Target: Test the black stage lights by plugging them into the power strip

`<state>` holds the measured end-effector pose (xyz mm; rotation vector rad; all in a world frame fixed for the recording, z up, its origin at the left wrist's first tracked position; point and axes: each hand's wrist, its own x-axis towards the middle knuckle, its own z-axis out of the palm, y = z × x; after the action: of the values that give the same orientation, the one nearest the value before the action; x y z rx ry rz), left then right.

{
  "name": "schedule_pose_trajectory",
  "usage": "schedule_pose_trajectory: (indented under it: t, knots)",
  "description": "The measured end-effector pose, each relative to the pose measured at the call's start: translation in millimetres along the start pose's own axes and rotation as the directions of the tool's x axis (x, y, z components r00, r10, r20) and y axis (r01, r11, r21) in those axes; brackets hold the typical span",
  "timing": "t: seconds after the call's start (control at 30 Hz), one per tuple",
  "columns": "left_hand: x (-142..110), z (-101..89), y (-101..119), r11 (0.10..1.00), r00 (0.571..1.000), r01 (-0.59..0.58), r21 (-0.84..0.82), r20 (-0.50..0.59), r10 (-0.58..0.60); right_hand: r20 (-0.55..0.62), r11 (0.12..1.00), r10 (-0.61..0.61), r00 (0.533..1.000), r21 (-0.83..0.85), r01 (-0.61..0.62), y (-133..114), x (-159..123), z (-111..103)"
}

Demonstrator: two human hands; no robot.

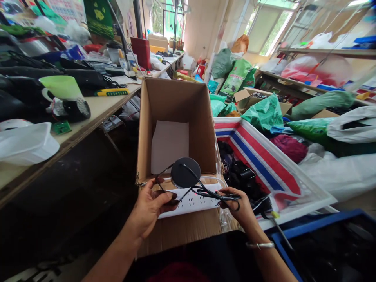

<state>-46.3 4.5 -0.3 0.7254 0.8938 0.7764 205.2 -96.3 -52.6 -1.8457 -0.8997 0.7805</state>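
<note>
A round dark-grey disc (pixel 185 172) with a black cable (pixel 205 191) sits between my hands, above a white power strip (pixel 194 200). My left hand (pixel 151 205) pinches a small dark piece (pixel 172 197), and thin cable loops beside its fingers; the exact kind of this piece is unclear. In my right hand (pixel 237 205), the folded bundle of black cable is gripped between thumb and fingers. The power strip lies across the front of an open cardboard box (pixel 178 98), with small red lights showing. A flat pale sheet (pixel 170 145) lies inside the box.
On the left, a cluttered workbench (pixel 96 111) carries a white plastic tub (pixel 28 143), a green cup (pixel 63 88) and a yellow-green cutter (pixel 113 91). A striped bag (pixel 258 152) of black items stands right of the box, with a blue crate (pixel 320 225) nearer me.
</note>
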Motion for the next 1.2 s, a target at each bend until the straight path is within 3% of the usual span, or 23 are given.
schedule_pose_trajectory:
  t: [0.23,0.47,0.83,1.1,1.2]
  knots:
    - [4.8,-1.0,-2.9,0.999,1.0,0.001,-0.038,0.016,0.0,0.033,0.995,-0.035,0.999,-0.088,0.038,-1.4,-3.8,-2.8]
    - [6.9,-0.1,-3.8,0.997,0.999,-0.025,-0.069,0.02,0.027,-0.033,0.969,-0.105,0.994,-0.229,0.095,11.9,-7.0,4.3]
    - [11.6,6.7,-9.6,0.999,1.0,-0.02,-0.046,-0.004,0.019,-0.192,0.92,-0.149,0.97,-0.387,0.065,27.9,-9.9,20.3]
    - [17.6,17.6,-28.2,0.99,0.988,-0.084,-0.115,0.123,0.098,-0.165,0.931,-0.269,0.949,-0.299,0.212,30.9,-10.4,27.5]
    - [14.3,24.8,-34.5,0.991,0.978,-0.064,-0.117,0.191,0.086,-0.081,0.949,-0.276,0.958,-0.177,0.259,37.4,-16.8,22.6]
